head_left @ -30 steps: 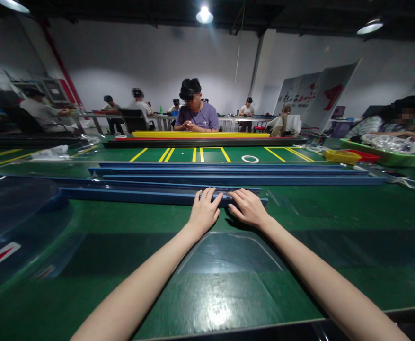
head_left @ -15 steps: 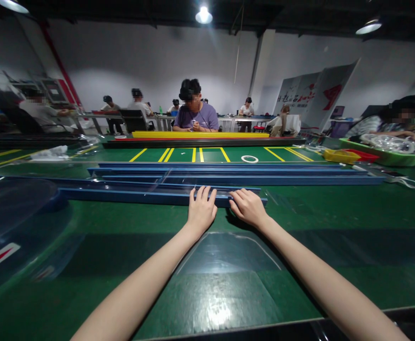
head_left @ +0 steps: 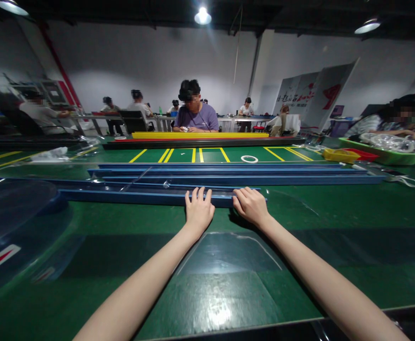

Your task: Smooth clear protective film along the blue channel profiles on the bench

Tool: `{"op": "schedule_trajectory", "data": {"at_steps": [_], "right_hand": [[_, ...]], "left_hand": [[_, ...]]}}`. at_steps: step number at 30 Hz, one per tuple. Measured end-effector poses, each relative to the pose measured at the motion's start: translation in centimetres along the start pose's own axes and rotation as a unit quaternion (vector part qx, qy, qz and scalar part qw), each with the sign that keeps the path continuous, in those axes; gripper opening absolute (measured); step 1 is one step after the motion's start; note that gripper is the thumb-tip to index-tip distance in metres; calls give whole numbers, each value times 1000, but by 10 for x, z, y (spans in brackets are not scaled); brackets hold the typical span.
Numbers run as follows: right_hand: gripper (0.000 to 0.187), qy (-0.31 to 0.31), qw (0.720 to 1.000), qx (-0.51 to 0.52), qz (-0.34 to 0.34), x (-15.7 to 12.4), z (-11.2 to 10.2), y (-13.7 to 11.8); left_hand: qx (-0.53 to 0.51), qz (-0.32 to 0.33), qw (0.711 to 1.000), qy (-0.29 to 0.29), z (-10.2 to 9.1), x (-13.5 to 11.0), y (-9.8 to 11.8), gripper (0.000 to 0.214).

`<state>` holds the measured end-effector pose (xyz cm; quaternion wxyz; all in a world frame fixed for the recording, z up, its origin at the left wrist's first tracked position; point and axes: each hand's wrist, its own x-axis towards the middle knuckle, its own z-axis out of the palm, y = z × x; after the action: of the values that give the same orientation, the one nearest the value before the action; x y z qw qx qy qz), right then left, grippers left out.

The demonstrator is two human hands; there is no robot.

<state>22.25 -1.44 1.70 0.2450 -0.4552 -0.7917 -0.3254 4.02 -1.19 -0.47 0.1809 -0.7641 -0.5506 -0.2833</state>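
Note:
A long blue strip lies across the green table in front of me. My left hand rests on its near edge with fingers stretched flat over it. Just to the right, my right hand has its fingers curled over the strip's right end. Clear plastic film seems to wrap the strip and trails off past its end.
More blue strips lie behind, then yellow and red strips. A tape roll sits mid-table. A green tray with clear bags stands at right, a clear plastic sheet at left. A person in purple sits opposite; others work nearby.
My left hand has slid a little to the left along the strip. My right hand has shifted slightly right toward the strip's end and curled more.

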Motion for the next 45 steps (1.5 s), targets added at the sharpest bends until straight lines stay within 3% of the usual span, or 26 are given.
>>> {"op": "schedule_trajectory", "data": {"at_steps": [5,10,15,18,25,32,36,41,45], "right_hand": [[31,2,999,-9,36,-1,2,3],[30,-28,998,51,-35,0,1,-3],[29,-35,992,85,-89,1,2,-10],[29,-21,993,78,-89,1,3,-9],[29,-9,1000,6,18,0,2,-4],[30,-29,999,16,-26,1,0,-7],[30,-33,999,24,-25,2,-1,-9],[30,-29,999,35,-25,2,-1,-9],[30,-32,998,36,-28,2,-1,-10]], "left_hand": [[-7,-14,1000,3,0,0,0,38],[-5,-24,1000,11,-1,2,0,39],[-15,38,999,1,-3,2,0,39],[-16,39,999,-3,-3,1,0,38],[-26,-23,999,-1,-3,0,0,38],[-71,-99,993,-8,-12,11,-7,31],[-61,-157,986,-7,-14,21,-29,31],[-8,-229,973,39,-11,23,-81,29],[4,-323,943,76,-12,19,-116,31]]}}
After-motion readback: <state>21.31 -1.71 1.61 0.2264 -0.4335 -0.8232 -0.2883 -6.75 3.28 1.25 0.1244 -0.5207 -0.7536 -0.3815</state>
